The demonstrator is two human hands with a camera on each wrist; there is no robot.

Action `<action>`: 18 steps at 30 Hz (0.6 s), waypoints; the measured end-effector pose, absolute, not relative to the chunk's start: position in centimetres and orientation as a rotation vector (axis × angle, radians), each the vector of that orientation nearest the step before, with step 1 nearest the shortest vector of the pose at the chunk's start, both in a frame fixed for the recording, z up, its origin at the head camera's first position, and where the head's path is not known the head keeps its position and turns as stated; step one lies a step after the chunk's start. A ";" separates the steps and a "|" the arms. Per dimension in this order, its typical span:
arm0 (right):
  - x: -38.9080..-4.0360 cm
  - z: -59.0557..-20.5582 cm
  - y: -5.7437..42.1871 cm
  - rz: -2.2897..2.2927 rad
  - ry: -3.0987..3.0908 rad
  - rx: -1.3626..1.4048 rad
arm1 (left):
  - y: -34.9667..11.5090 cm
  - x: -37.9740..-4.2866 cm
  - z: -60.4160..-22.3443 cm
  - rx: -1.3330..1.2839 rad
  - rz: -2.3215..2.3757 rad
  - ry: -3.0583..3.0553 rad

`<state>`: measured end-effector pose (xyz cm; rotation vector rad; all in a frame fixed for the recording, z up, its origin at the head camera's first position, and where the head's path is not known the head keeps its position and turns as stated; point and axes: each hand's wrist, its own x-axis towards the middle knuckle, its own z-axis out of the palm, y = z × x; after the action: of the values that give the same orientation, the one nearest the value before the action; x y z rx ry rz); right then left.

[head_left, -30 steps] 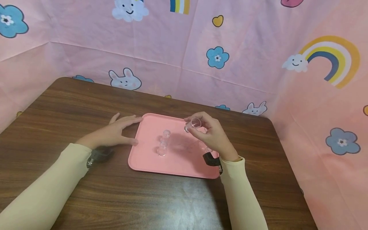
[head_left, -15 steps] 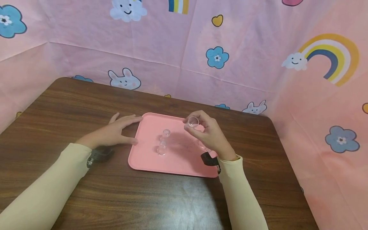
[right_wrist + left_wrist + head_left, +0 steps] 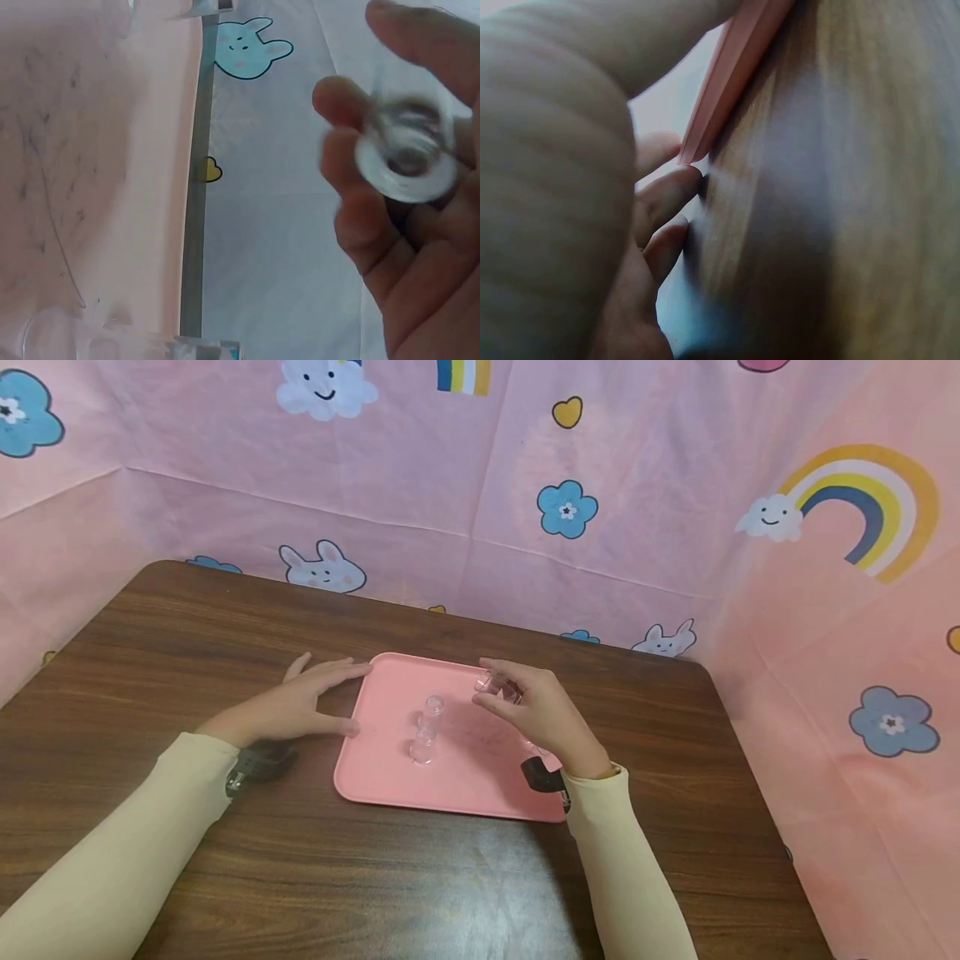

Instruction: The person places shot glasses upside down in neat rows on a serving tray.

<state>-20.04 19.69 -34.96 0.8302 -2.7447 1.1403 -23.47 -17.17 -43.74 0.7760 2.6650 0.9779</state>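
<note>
In the head view my right hand (image 3: 551,714) holds a small clear cup (image 3: 487,681) above the far right part of a pink tray (image 3: 375,777). The cup lies tipped on its side between thumb and fingers. Its thick round base (image 3: 405,176) faces the right wrist camera, slightly blurred. My left hand (image 3: 296,702) is spread at the tray's left edge, thumb and fingertips right at the rim. The left wrist view has its fingers (image 3: 667,199) beside the tray's side wall (image 3: 731,82). Two clear pieces, a farther cup (image 3: 435,704) and a nearer cup (image 3: 423,747), stand mid-tray.
More clear cups (image 3: 538,749) sit at the tray's right side, partly hidden by my right hand and wrist. The tray rests on a brown wooden table (image 3: 300,877). A pink patterned cloth (image 3: 420,502) hangs behind the table and along its sides.
My right hand has turned the clear cup, whose round opening faced upward before, onto its side. The left hand stays at the tray's edge.
</note>
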 end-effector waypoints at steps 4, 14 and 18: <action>-20.0 -35.0 19.8 1.215 -2.732 0.808 | -17.0 -23.3 -43.6 0.778 0.970 2.672; -19.5 -34.9 19.9 1.317 -2.576 0.826 | -16.7 -22.7 -43.8 0.774 0.974 2.681; -19.3 -34.9 20.0 1.262 -2.589 0.861 | -16.6 -22.5 -43.8 0.765 0.971 2.683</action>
<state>-19.27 20.01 -34.86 0.8615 -2.5885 1.2616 -22.47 -16.59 -43.81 0.7654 2.6829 0.9712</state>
